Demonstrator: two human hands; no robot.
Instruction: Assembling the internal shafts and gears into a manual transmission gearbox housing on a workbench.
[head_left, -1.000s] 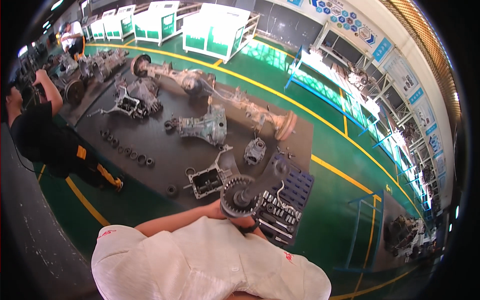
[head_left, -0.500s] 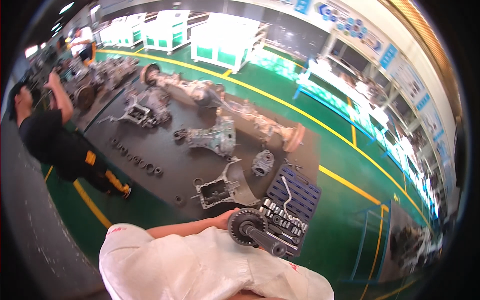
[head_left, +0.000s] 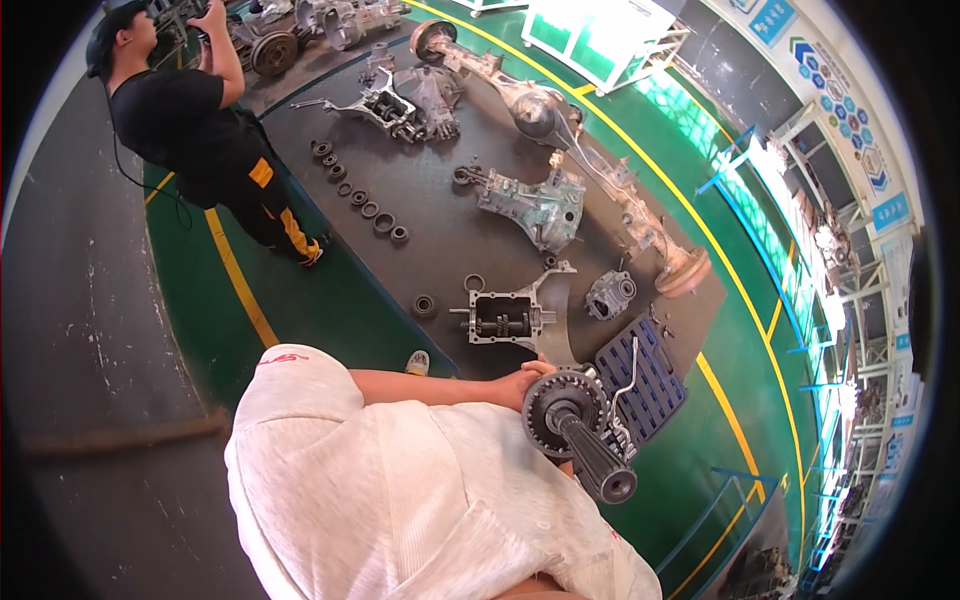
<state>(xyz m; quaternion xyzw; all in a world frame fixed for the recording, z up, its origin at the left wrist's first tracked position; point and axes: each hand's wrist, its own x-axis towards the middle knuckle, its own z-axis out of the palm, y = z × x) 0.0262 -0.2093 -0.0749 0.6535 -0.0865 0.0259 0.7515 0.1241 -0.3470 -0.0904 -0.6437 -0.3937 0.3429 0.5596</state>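
A dark metal gear shaft (head_left: 565,412), with a toothed gear at one end and a thick splined stem, is held up close to my body. My left hand (head_left: 518,385) is closed at the gear's rim, its fingers partly hidden behind the teeth. Of my right hand (head_left: 567,468) only a bit of skin shows beneath the shaft; its fingers are hidden. Just beyond the gear lies an open socket set case (head_left: 655,385), with a bent chrome wrench (head_left: 625,375) across it. An open grey gearbox housing (head_left: 508,316) with gears inside rests on the table past my left hand.
On the dark table (head_left: 400,250) lie a row of bearings and rings (head_left: 358,198), a greenish transmission case (head_left: 535,210), a smaller casing (head_left: 609,296) and a long rusty axle (head_left: 600,170). A person in black (head_left: 190,130) stands at the left, hands raised.
My view has turned, so the table and the person in black sit farther right and higher or larger. The gear shaft remains in my hold, its splined end pointing more toward me.
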